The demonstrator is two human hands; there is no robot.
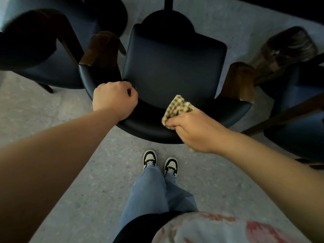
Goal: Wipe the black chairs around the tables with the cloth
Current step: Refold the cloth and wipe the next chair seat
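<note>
Position: I stand behind the middle black chair (172,67), looking straight down over its curved backrest (145,123) onto the seat.
Left hand: my left hand (114,99) rests on the left part of the backrest top, fingers curled over its inner edge. Grip closed on the rail; judged to steady the chair so it does not shift under the wiping.
Right hand: my right hand (194,132) has its grip closed on the cloth (177,107), thumb and fingers pinching a bunched fold.
Cloth: checked, crumpled, most of it standing up out of my fist and over the inner face of the backrest; a small tail shows below the hand. Whether it presses the upholstery I cannot tell.
Reason for hold: bunching gives a firm pad; the loose part is free to drag along the curved rail.
Step in hand: wiping the backrest top, judged. The seat lies bare.
Neighbouring chairs: one to the left (42,50), one to the right (294,95), both near, with wooden arm ends. Their state of cleaning cannot be told.
Surface: only the dark table base and post (168,16) show, beyond the seat.
Containers: none in view; no bucket, spray or basin.
Floor: grey speckled floor (98,172); my shoes just behind the chair.
</note>
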